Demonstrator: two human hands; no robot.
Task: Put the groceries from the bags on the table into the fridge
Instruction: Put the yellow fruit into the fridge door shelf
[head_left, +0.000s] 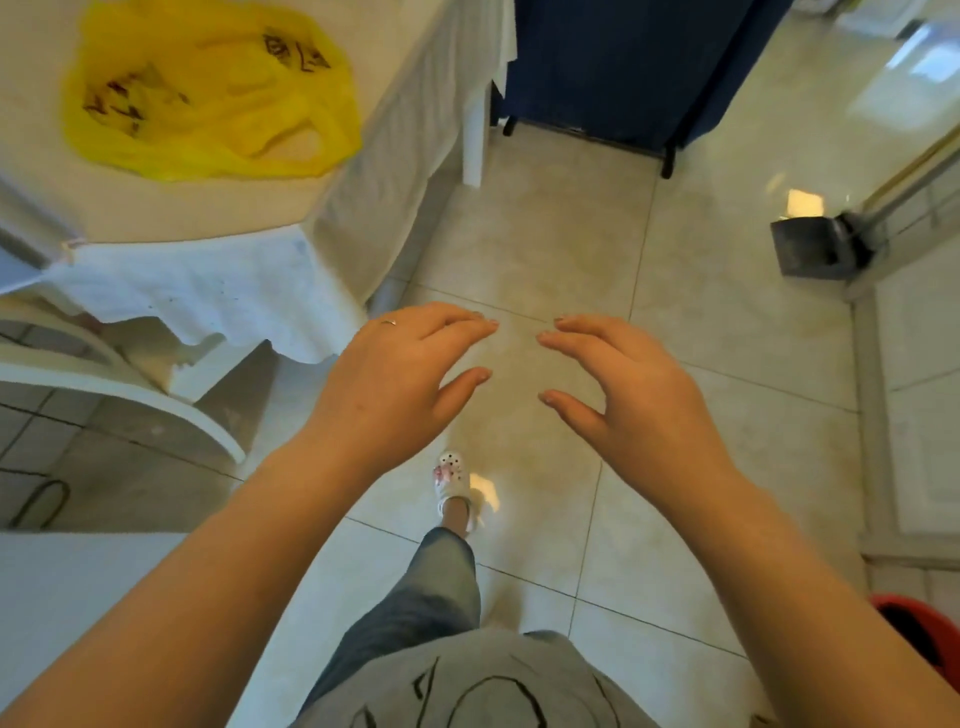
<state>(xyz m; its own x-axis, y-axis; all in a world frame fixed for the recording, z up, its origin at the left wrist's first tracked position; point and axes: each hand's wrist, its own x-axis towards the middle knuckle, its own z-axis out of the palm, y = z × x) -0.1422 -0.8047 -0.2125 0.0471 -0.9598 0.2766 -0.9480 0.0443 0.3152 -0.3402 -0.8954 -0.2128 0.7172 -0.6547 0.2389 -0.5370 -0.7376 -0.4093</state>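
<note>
A white plastic chair (119, 384) is standing at the far left, tucked partly under the near edge of the table. The table itself, covered with a white cloth (171, 208), is filling the upper left, and a crumpled yellow plastic shopping bag with dark printing (208, 98) is lying flat and slack on top of it, well in from the table's near corner. Whether anything is inside the bag cannot be told.

Just right of the table's near corner, the person's left hand (395, 379) is hovering above the glossy beige tiled floor (571, 234), palm down, fingers relaxed and slightly spread, holding nothing; a thin ring is showing on one finger. Below the hands, further from the table, a foot in a white perforated clog (453, 480) is resting on the tiles, with a blue-grey trouser leg and a grey printed shirt below it.

The right hand (639, 405) is hanging level with the left, fingertips pointing toward it, the two hands apart with a gap of bare floor between them. Its fingers are loosely curved and it is gripping nothing.

Beyond the table's far end, a dark blue cabinet on small black feet (623, 67) is standing against the tiles. Far to the right of the table, a grey dustpan (810, 249) is sitting on the floor by a long handle, and a red rim (919, 623) is peeking in at the lower right edge.
</note>
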